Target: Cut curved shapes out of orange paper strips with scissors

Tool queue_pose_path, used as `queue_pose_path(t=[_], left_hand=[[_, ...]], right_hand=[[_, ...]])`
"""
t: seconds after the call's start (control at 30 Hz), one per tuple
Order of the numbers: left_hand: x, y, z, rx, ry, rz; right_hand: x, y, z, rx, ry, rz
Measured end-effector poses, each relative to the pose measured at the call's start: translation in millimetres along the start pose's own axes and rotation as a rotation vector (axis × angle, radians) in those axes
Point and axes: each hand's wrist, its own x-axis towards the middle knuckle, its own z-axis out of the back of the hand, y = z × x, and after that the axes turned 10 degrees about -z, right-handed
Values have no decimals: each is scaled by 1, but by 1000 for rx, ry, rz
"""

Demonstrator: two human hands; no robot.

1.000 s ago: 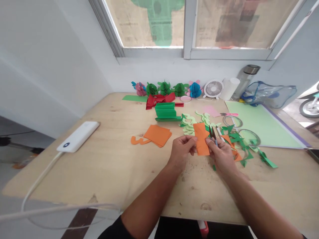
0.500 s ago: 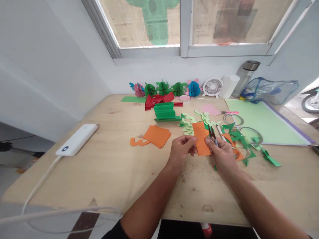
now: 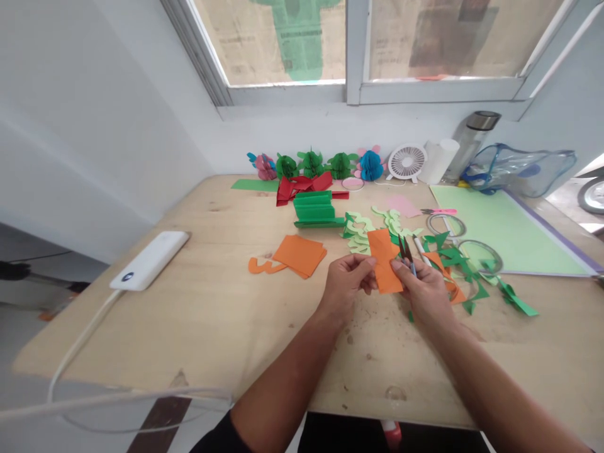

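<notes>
Both hands hold an upright strip of orange paper (image 3: 384, 251) above the table. My left hand (image 3: 346, 281) pinches its left edge between thumb and fingers. On the right edge presses the thumb of my right hand (image 3: 422, 286), which also has a pair of scissors (image 3: 406, 253) tucked in it, dark blades pointing up and away. Left of the hands lies a small stack of orange paper squares (image 3: 298, 253), with a wavy orange cutout (image 3: 264, 266) beside it. Light green wavy cutouts (image 3: 358, 233) lie just beyond the strip.
Green and orange scraps (image 3: 455, 264) and tape rolls (image 3: 481, 257) lie right of my hands. Folded green paper (image 3: 314, 209) and red paper (image 3: 302, 187) sit farther back. A white fan (image 3: 406, 162) and paper figures (image 3: 311, 163) line the wall. A white power bank (image 3: 150, 260) lies left.
The camera view has shifted slightly, so everything sits a little to the right. Both hands keep the orange strip and the scissors in nearly the same pose.
</notes>
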Motion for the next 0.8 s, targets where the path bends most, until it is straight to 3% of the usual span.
queue_pose_path(t=[0.47, 0.8], left_hand=[[0, -1, -1, 11, 10, -3], [1, 2, 0, 92, -26, -90]], right_hand=[[-1, 2, 0, -102, -25, 48], [-3, 1, -1, -177, -36, 114]])
